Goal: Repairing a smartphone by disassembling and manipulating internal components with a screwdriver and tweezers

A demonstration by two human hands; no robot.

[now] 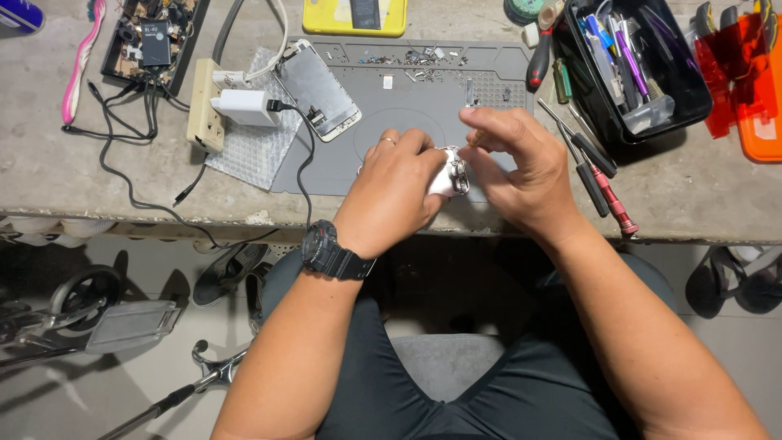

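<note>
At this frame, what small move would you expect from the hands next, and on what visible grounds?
Probably a slight turn or press of the right hand at the small white device. The left hand grips the device over the grey mat, and the right fingertips are pinched at its top edge. Whether they hold a tool or a part is too small to tell.

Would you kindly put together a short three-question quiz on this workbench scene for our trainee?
1. True or false: the left hand wears a ring and its wrist a black watch.
2. What lies directly under both hands? A) the grey work mat B) the yellow tray C) the orange case
3. Fill in: the small white device is gripped by the left hand while the right hand works at its ____ edge.

Key: 1 true; 2 A; 3 top.
</note>
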